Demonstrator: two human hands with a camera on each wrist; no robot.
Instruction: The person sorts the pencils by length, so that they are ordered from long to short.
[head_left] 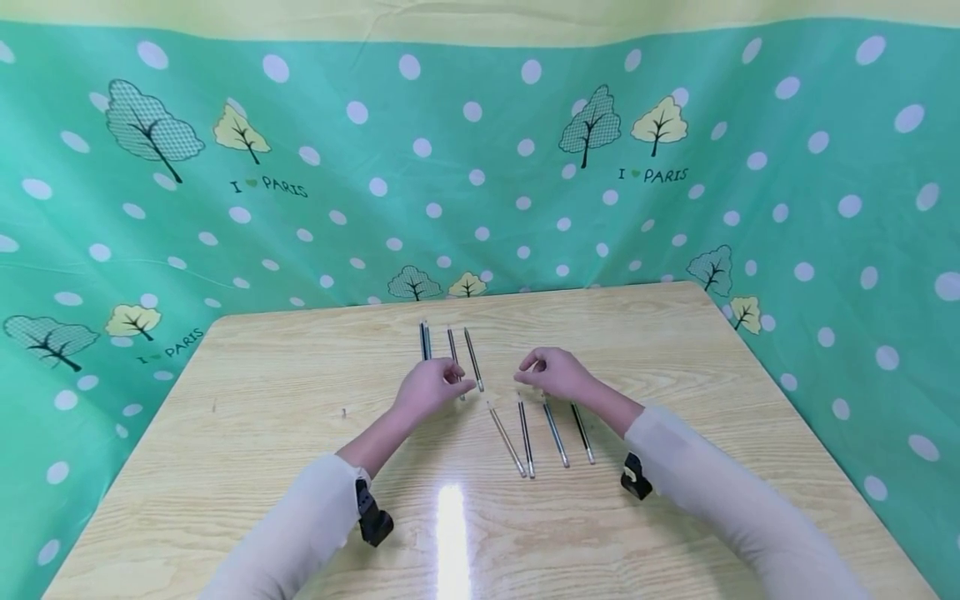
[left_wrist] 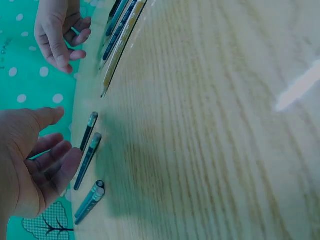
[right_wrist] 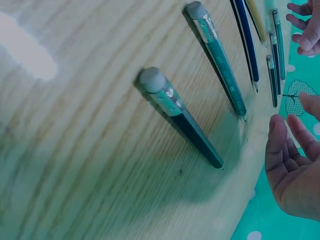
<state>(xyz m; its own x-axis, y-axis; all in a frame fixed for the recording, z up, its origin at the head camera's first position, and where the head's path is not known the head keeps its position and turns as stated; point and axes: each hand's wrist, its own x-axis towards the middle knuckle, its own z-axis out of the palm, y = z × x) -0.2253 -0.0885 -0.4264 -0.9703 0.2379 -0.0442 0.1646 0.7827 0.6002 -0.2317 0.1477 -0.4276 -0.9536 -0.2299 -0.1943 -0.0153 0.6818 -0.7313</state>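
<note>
My left hand [head_left: 431, 387] hovers over the rear group of pencils with its fingers loosely bent and nothing in them. Under and beside it lie a dark pencil [head_left: 474, 358], another dark pencil [head_left: 452, 343] partly hidden by the hand, and a close pair of pencils [head_left: 424, 340]. To the right, my right hand [head_left: 555, 372] hangs relaxed above the tips of the front group, also without anything in its grasp. That group fans out as a yellowish pencil [head_left: 507, 440], a black striped pencil [head_left: 526, 437], a blue-green pencil [right_wrist: 220, 65] and a dark pencil [right_wrist: 192, 132].
A wooden table [head_left: 262, 417] carries the pencils. Left of the left hand lies a tiny grey bit [head_left: 344, 412]. Green dotted cloth [head_left: 480, 150] hangs behind the table and along its sides. A bright light reflection falls on the table's front.
</note>
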